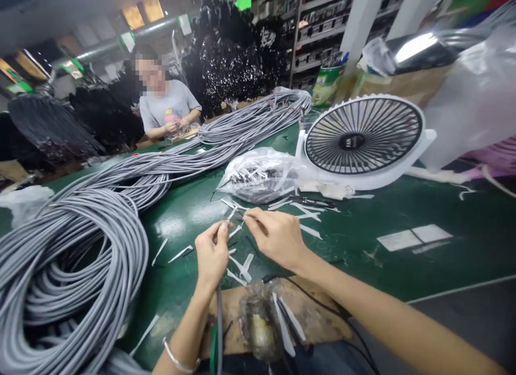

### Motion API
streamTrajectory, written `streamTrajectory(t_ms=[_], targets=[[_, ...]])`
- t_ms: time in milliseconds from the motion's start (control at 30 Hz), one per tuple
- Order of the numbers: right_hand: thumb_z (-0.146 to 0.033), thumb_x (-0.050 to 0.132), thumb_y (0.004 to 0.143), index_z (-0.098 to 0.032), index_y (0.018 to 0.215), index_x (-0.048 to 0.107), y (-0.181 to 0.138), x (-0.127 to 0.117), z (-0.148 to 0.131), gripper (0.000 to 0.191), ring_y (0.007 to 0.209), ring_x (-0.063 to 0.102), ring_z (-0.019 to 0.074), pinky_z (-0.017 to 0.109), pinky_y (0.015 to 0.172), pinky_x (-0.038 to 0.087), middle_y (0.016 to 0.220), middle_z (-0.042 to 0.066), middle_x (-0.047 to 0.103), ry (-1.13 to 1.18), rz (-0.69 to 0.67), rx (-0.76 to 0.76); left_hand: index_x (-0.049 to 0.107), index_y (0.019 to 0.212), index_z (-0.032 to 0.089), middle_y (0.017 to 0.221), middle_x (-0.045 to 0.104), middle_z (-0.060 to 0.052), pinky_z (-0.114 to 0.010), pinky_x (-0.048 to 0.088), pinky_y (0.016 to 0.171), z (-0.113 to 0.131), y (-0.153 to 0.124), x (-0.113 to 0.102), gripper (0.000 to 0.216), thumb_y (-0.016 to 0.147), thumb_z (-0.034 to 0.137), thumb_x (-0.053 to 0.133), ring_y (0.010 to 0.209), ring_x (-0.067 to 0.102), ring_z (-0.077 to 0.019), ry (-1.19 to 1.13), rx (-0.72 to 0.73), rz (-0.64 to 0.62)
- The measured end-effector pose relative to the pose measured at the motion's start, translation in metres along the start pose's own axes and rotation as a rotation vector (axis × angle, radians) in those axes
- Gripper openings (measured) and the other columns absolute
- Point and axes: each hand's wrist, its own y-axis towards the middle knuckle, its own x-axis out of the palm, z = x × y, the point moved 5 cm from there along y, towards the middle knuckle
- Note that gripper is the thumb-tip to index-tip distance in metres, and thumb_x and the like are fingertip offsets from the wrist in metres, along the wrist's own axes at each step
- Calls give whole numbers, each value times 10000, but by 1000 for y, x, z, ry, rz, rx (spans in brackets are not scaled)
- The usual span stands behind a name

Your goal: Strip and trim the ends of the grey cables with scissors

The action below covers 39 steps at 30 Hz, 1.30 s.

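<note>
My left hand (212, 254) is closed around the end of a grey cable (219, 332) that runs down past my wrist. My right hand (276, 235) pinches something small and thin at the cable's tip, just right of the left fingers. Both hands hover over the green table (403, 203). White paper strips (242, 267) lie scattered under and around them. A clear plastic bag (260, 173) holding dark and white small parts lies just beyond my hands.
Large coils of grey cable (80, 257) fill the left side and stretch to the far end. A white desk fan (363, 138) lies at the right. A wooden block with a taped tool (258, 321) sits at the near edge. Another person (167, 106) works at the far end.
</note>
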Motion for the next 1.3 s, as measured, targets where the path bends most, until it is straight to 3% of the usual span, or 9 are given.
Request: streamTrajectory(t_ms=[100, 333, 500, 700, 900, 933, 1033, 1100, 1300], targets=[[-259, 459, 892, -182, 749, 643, 1, 3, 2, 245, 576, 509, 116, 278, 597, 262, 616, -2, 648, -81, -49, -87, 619, 637, 118, 457, 341, 52, -189, 227, 414, 0, 0, 0, 355, 771, 424, 500, 419, 268, -64, -54, -45, -28], [-247, 473, 892, -169, 735, 644, 2, 3, -1, 245, 636, 449, 135, 311, 657, 220, 625, 5, 630, -97, -25, -145, 623, 633, 130, 460, 361, 41, -197, 260, 425, 11, -4, -2, 307, 731, 409, 540, 431, 286, -76, 2, -12, -6], [-250, 489, 875, -172, 721, 642, 1, 6, 0, 231, 621, 448, 127, 297, 654, 221, 619, 1, 628, 76, -86, -105, 540, 510, 155, 434, 351, 38, -204, 263, 422, 12, -4, -1, 332, 691, 431, 578, 439, 312, -84, -50, -40, -40], [-230, 512, 850, -161, 680, 622, 0, 9, 5, 214, 534, 453, 99, 283, 619, 254, 572, -12, 611, 324, -87, -46, 519, 586, 147, 452, 313, 77, -171, 194, 375, 0, -3, 10, 387, 646, 514, 625, 388, 228, -35, -292, -185, -190], [-270, 425, 877, -186, 589, 595, -19, 2, -44, 345, 479, 430, 98, 286, 594, 305, 447, -33, 524, 667, -65, -447, 493, 652, 148, 431, 287, 111, -150, 112, 334, -21, 13, -5, 336, 661, 452, 635, 330, 183, -12, -365, -378, 86], [-264, 428, 874, -178, 605, 600, -19, 3, -46, 331, 474, 426, 91, 270, 573, 316, 458, -33, 524, 702, -87, -426, 490, 668, 150, 429, 287, 115, -149, 105, 331, -23, 14, -6, 324, 672, 443, 628, 320, 175, -10, -391, -395, 110], [-273, 540, 803, -145, 684, 618, -11, 15, -15, 191, 409, 328, 64, 214, 442, 274, 455, -55, 460, 618, -94, 146, 505, 732, 149, 456, 325, 108, -145, 134, 334, -14, 11, 1, 324, 699, 453, 610, 323, 205, -8, -449, -289, 32], [-300, 646, 694, -131, 764, 645, -8, 20, 5, 184, 402, 267, 57, 201, 397, 229, 442, -81, 390, 557, -129, 407, 508, 784, 155, 471, 363, 103, -142, 156, 338, -6, 4, 7, 346, 695, 471, 617, 329, 237, -11, -429, -222, -20], [-265, 538, 742, -113, 700, 669, -5, 34, 14, 205, 432, 312, 52, 177, 411, 253, 480, -47, 446, 700, -200, 496, 445, 818, 186, 470, 384, 107, -130, 191, 341, 1, -8, 13, 347, 726, 486, 593, 338, 276, -21, -357, -150, -52]])
